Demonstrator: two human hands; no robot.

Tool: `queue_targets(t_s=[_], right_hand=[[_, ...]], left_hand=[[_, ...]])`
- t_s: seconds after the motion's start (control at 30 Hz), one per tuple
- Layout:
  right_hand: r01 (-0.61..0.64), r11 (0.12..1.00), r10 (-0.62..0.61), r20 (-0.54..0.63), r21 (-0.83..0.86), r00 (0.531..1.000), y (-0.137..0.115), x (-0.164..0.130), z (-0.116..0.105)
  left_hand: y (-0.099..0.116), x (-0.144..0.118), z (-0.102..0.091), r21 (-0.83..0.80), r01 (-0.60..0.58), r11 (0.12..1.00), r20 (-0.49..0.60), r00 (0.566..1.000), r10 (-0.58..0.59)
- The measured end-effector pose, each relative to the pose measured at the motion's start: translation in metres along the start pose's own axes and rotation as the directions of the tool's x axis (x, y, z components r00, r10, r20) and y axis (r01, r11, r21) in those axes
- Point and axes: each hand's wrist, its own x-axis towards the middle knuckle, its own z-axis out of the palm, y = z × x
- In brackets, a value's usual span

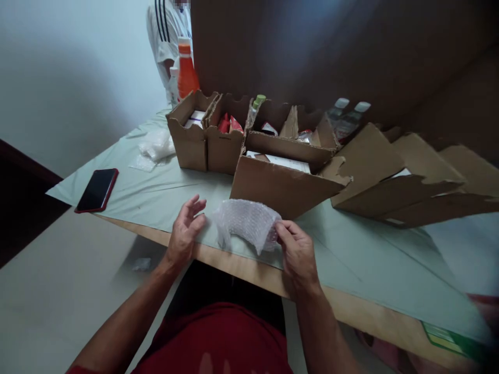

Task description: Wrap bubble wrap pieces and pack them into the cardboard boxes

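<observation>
My right hand (299,254) pinched the right end of a piece of bubble wrap (249,223) between thumb and fingers, just on my side of the front carton (283,184). From that grip the wrap bowed leftward before the carton, above the pale green cloth (351,249). My left hand (184,234), nearer me and to the left of the carton, grasped nothing, its fingers loosely bent; the wrap's left end was blurred, but it seemed just short of my fingertips. Well left of the carton lay a dark phone (97,190), and an orange bottle (187,72) stood behind it, also leftward.
</observation>
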Motion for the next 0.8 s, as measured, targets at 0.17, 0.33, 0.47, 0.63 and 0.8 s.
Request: queue_targets(t_s=[0.17,0.33,0.47,0.63,0.8], right_hand=[[-0.044,0.999,0.042,0.084,0.015,0.996,0.004,0.013,-0.012],[-0.041,0.999,0.039,0.069,0.030,0.997,-0.005,0.010,-0.019],[-0.033,0.999,0.031,0.107,0.012,0.994,-0.007,-0.006,-0.018],[0.153,0.977,-0.132,0.142,-0.151,0.981,-0.035,-0.023,-0.050],[0.337,0.855,-0.307,0.140,-0.394,0.941,-0.090,-0.021,-0.089]], left_hand=[[0.037,0.011,0.026,0.448,-0.416,0.791,0.302,0.903,0.305],[0.027,-0.003,0.060,0.382,-0.510,0.771,0.519,0.808,0.279],[-0.006,-0.016,0.076,0.415,-0.361,0.835,0.430,0.887,0.169],[0.026,-0.019,0.061,0.322,-0.179,0.930,0.335,0.940,0.065],[0.087,-0.020,0.047,0.229,-0.058,0.972,0.446,0.894,-0.052]])
